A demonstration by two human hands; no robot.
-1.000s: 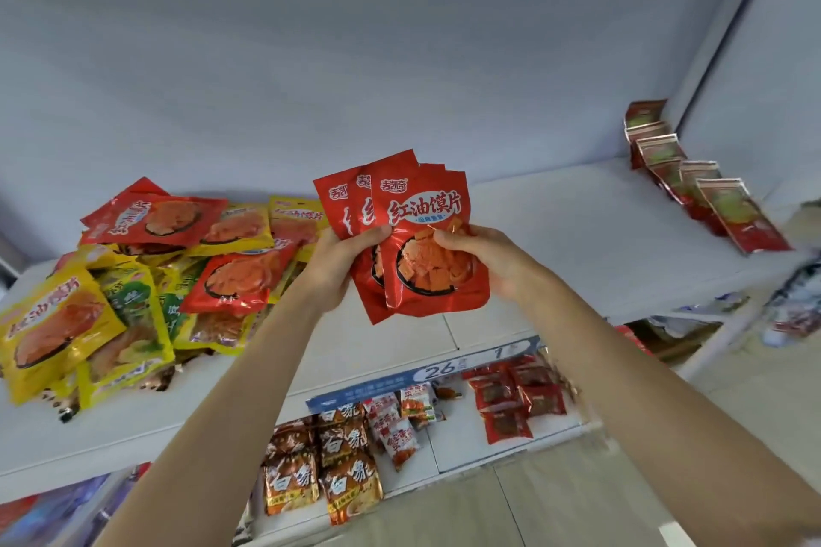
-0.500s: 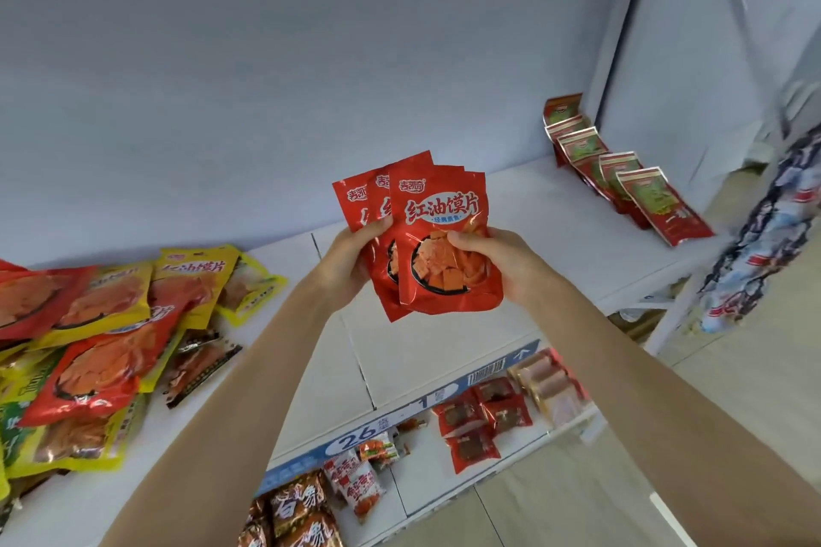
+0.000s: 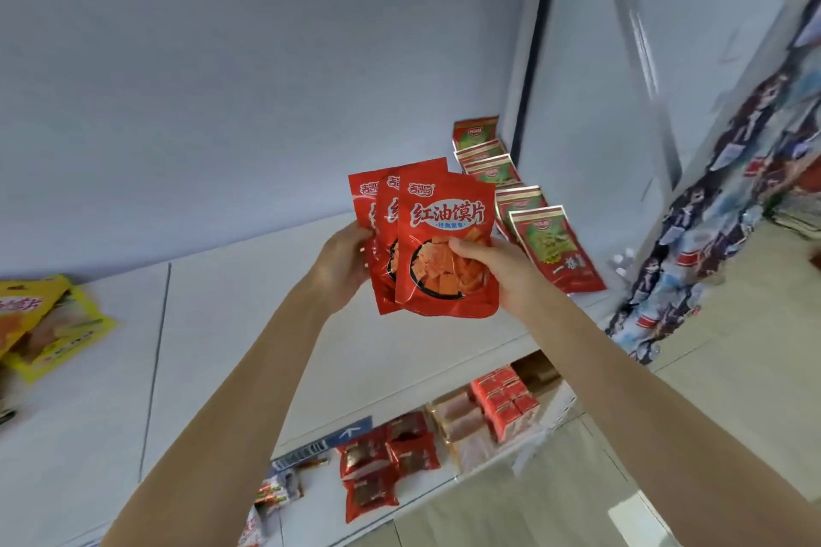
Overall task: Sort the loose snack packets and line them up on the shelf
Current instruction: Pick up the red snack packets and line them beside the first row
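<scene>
One view only, from the head camera. Surface: a white shelf (image 3: 249, 324) made of panels with a seam down the left part, backed by a pale blue-white wall; a white upright closes it on the right. Below it, a lower shelf (image 3: 448, 482) with a blue price strip along the upper shelf's front edge. Floor at right is beige tile; a hanging rack of printed packets (image 3: 693, 235) stands at the right edge, blurred.

Held stock: three red snack packets (image 3: 444, 249), fanned and overlapping, upright, raised above the shelf in front of the wall, touching nothing but the hands. The left hand (image 3: 342, 266) grips the left edge of the fan, fingers wrapped behind, thumb on the front. The right hand (image 3: 497, 271) grips the right edge of the front packet, thumb pressed on its face, fingers curled behind.

Shelved stock: five red-and-green packets (image 3: 555, 249) in one overlapping row along the right end of the shelf, front to back. Loose yellow packets (image 3: 53, 324) at the left edge, at least two, cut off by the frame.

Lower shelf: red packets (image 3: 386, 466), red boxes (image 3: 506, 404) and pale packs between them; counts cannot be told.
</scene>
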